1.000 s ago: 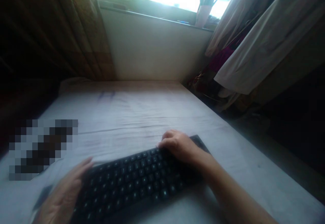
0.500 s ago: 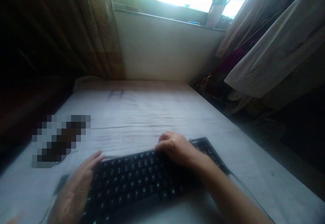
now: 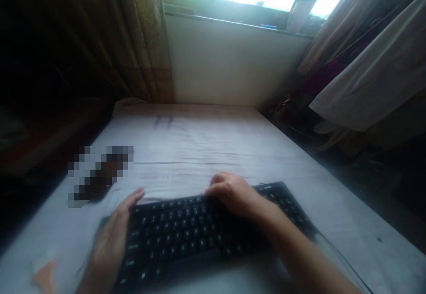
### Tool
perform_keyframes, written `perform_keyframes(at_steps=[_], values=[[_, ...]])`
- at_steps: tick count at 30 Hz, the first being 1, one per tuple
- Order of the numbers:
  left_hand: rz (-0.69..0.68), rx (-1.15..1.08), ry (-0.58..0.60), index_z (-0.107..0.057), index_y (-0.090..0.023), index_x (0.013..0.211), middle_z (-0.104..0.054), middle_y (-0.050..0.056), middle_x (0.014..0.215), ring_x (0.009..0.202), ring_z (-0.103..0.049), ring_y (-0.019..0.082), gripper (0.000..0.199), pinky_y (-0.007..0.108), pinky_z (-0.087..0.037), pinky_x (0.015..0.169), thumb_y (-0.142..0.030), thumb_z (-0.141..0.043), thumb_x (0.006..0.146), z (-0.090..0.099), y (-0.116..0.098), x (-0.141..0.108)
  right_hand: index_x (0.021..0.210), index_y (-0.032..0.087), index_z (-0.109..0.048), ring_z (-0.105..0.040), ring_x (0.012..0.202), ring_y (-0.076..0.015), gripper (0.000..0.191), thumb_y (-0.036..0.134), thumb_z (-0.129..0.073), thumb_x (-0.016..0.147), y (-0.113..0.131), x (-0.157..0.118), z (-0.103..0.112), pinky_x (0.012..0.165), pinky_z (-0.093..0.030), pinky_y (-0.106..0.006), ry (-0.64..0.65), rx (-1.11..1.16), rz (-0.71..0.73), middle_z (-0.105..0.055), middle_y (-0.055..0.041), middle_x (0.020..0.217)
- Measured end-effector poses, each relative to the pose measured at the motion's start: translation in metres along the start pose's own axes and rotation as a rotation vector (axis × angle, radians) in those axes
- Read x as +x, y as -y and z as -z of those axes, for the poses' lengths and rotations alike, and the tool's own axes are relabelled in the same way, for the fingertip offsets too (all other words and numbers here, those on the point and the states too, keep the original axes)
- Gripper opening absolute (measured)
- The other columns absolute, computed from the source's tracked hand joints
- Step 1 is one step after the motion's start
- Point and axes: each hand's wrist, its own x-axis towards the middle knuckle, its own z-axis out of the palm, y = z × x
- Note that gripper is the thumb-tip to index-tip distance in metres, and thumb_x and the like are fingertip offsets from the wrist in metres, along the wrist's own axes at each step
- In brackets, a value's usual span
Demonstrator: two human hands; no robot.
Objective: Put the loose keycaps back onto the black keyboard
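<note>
A black keyboard (image 3: 176, 232) lies slightly tilted across the white-covered surface, with its cable trailing off to the right. Against its left end rests my left hand (image 3: 111, 236), fingers stretched out along the edge and nothing visible in them. My right hand (image 3: 229, 192) lies over the upper right part of the keys, its fingers curled at the far edge. Whatever those fingers may hold is hidden beneath them. Part of the number pad shows beyond my right wrist.
An orange-handled brush with pale bristles (image 3: 46, 272) lies at the lower left. Behind it is a dark, pixelated object (image 3: 100, 176). The white-covered surface (image 3: 199, 138) reaches a wall under a window. Curtains (image 3: 143, 41) hang at left, cloths (image 3: 372, 76) at right.
The view has shifted a little left, so more of the orange-handled brush shows. Both hands keep nearly the same places on the keyboard.
</note>
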Motion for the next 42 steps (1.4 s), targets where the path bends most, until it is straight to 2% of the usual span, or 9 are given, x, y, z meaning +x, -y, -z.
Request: perform_keyframes(at_steps=[4, 7, 10, 12, 16, 22, 29, 38, 42], values=[[0.058, 0.116, -0.026, -0.067, -0.026, 0.117, -0.069, 0.006, 0.122, 0.100, -0.070, 0.024, 0.050, 0.038, -0.055, 0.093, -0.054, -0.042, 0.084, 0.019, 0.004, 0.012, 0.094, 0.029, -0.079, -0.064, 0.077, -0.0152, 0.021, 0.017, -0.062, 0.091, -0.001, 0.000, 0.001, 0.068, -0.048, -0.025, 0.007, 0.007, -0.004, -0.071, -0.0034, 0.086], [0.089, 0.263, 0.095, -0.071, -0.029, 0.107, -0.075, 0.005, 0.104, 0.085, -0.073, 0.026, 0.047, 0.037, -0.058, 0.078, -0.054, -0.046, 0.076, 0.033, 0.003, 0.016, 0.094, 0.030, -0.079, -0.064, 0.077, -0.0155, 0.022, 0.018, -0.062, 0.091, 0.006, 0.008, -0.002, 0.069, -0.048, -0.026, 0.031, -0.006, 0.010, -0.072, -0.0036, 0.087], [0.149, 0.257, 0.222, -0.072, -0.031, 0.101, -0.078, 0.003, 0.093, 0.082, -0.074, 0.027, 0.043, 0.035, -0.058, 0.073, -0.056, -0.048, 0.075, 0.039, -0.002, 0.010, 0.094, 0.030, -0.079, -0.063, 0.079, -0.0159, 0.022, 0.017, -0.061, 0.091, 0.016, 0.019, -0.007, 0.069, -0.048, -0.026, 0.039, -0.003, 0.043, -0.071, -0.0036, 0.087], [0.168, 0.200, 0.260, -0.073, -0.033, 0.097, -0.078, 0.001, 0.093, 0.084, -0.074, 0.027, 0.041, 0.034, -0.058, 0.073, -0.057, -0.050, 0.075, 0.039, -0.006, 0.004, 0.095, 0.029, -0.079, -0.063, 0.079, -0.0162, 0.023, 0.015, -0.061, 0.091, 0.021, 0.025, -0.010, 0.069, -0.047, -0.026, 0.045, 0.012, 0.060, -0.071, -0.0037, 0.087], [0.213, 0.102, 0.209, -0.076, -0.032, 0.093, -0.079, 0.001, 0.093, 0.087, -0.074, 0.026, 0.041, 0.032, -0.058, 0.074, -0.057, -0.051, 0.073, 0.037, -0.008, -0.005, 0.094, 0.030, -0.079, -0.063, 0.077, -0.0160, 0.023, 0.016, -0.061, 0.091, 0.025, 0.028, -0.012, 0.068, -0.046, -0.026, 0.063, 0.023, 0.061, -0.071, -0.0032, 0.085], [0.322, -0.038, 0.228, -0.071, -0.026, 0.098, -0.075, 0.001, 0.078, 0.060, -0.069, 0.021, 0.043, 0.030, -0.056, 0.062, -0.057, -0.052, 0.074, 0.034, -0.004, -0.011, 0.095, 0.029, -0.079, -0.063, 0.078, -0.0165, 0.020, 0.018, -0.062, 0.090, 0.030, 0.031, -0.014, 0.069, -0.047, -0.027, 0.066, 0.031, 0.044, -0.071, -0.0034, 0.085], [0.322, -0.075, 0.245, -0.068, -0.026, 0.092, -0.071, -0.001, 0.072, 0.057, -0.066, 0.018, 0.038, 0.028, -0.052, 0.058, -0.056, -0.051, 0.075, 0.030, -0.003, -0.012, 0.096, 0.030, -0.079, -0.064, 0.081, -0.0166, 0.025, 0.016, -0.059, 0.093, 0.040, 0.043, -0.022, 0.072, -0.049, -0.027, 0.082, 0.077, 0.085, -0.072, -0.0040, 0.089], [0.370, -0.088, 0.242, -0.068, -0.025, 0.089, -0.072, 0.000, 0.077, 0.054, -0.063, 0.017, 0.043, 0.028, -0.051, 0.055, -0.060, -0.050, 0.070, 0.030, -0.007, -0.011, 0.093, 0.029, -0.079, -0.063, 0.075, -0.0158, 0.021, 0.018, -0.061, 0.091, 0.018, 0.019, 0.001, 0.068, -0.049, -0.028, 0.100, -0.023, 0.019, -0.070, -0.0033, 0.084], [0.356, -0.109, 0.234, -0.068, -0.025, 0.090, -0.073, 0.000, 0.078, 0.054, -0.064, 0.017, 0.043, 0.028, -0.052, 0.055, -0.060, -0.052, 0.070, 0.030, -0.007, -0.011, 0.093, 0.029, -0.079, -0.064, 0.076, -0.0164, 0.021, 0.017, -0.062, 0.090, 0.016, 0.018, 0.002, 0.069, -0.049, -0.029, 0.107, -0.041, 0.022, -0.071, -0.0035, 0.086]])
